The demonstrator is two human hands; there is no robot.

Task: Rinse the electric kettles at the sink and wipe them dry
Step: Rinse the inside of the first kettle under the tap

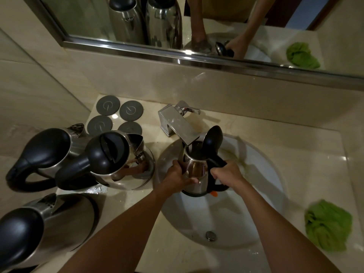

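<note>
A steel electric kettle [197, 170] with its black lid flipped up is held over the white sink [260, 174], its mouth right under the chrome tap [177, 125]. My left hand [177, 176] grips the kettle's steel body from the left. My right hand [226, 174] is curled round its black handle. Three more steel kettles with black lids stand on the counter to the left: one at the far left [47, 150], one beside the sink [116, 160], and one at the near left [39, 229]. A crumpled green cloth [329, 223] lies on the counter right of the sink.
Several dark round coasters [118, 115] lie at the back left of the beige counter [295, 142]. A mirror [216, 26] runs along the wall behind the tap. The sink drain [210, 235] sits near the front of the basin.
</note>
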